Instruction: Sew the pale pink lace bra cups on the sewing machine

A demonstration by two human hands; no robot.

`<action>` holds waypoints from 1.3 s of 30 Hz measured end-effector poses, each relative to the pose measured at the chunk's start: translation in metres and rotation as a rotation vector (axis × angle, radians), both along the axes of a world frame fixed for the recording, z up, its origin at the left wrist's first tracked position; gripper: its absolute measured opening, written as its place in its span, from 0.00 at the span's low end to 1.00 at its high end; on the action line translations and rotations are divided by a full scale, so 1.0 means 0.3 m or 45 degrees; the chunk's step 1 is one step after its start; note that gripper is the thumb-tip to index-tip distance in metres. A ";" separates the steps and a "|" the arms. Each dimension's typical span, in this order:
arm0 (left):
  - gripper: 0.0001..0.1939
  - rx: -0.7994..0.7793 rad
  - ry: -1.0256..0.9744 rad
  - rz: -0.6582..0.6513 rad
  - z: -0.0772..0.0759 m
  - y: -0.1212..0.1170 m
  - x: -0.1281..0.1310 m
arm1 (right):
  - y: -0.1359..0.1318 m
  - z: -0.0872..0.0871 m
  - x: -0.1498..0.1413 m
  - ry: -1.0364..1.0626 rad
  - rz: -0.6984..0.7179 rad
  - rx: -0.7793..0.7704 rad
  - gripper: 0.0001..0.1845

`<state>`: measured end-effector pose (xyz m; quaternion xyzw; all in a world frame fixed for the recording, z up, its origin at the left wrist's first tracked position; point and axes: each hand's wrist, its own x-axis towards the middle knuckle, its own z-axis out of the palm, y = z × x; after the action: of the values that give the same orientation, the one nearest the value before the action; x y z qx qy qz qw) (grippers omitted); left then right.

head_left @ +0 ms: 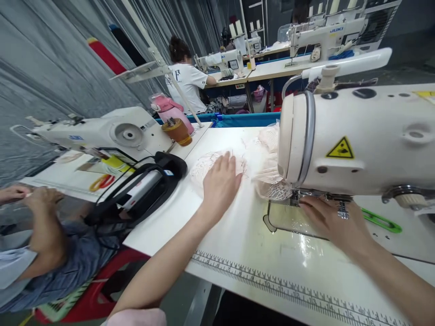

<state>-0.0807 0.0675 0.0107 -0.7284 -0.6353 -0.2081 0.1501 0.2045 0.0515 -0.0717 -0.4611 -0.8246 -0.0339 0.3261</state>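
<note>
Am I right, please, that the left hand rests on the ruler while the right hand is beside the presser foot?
Not the ruler: the head view shows the left hand on pale lace; the right hand is indeed beside the presser foot.

The hands [222, 176] are bare, the left sleeve [137, 318] pale pink.

Worn on the head, facing forward and down.
Looks over the desk [234, 235] from close above and behind left hand [222, 176] and right hand [335, 219], reaching to the grey curtain [50, 59].
</note>
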 end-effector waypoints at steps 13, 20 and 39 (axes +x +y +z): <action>0.12 -0.100 -0.811 -0.248 0.049 -0.105 -0.041 | 0.000 0.053 -0.029 -0.110 -0.080 0.241 0.16; 0.09 -0.812 -0.472 -1.273 0.002 -0.243 0.210 | -0.001 0.105 -0.018 -0.255 0.035 0.099 0.17; 0.22 -0.204 0.336 -0.849 -0.093 -0.148 0.239 | 0.002 0.126 -0.011 -0.331 0.271 0.023 0.18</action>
<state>-0.0090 0.0231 -0.0173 -0.9255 -0.3524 -0.0993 0.0973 0.2011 0.0521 -0.0340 -0.3600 -0.9036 -0.0660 0.2227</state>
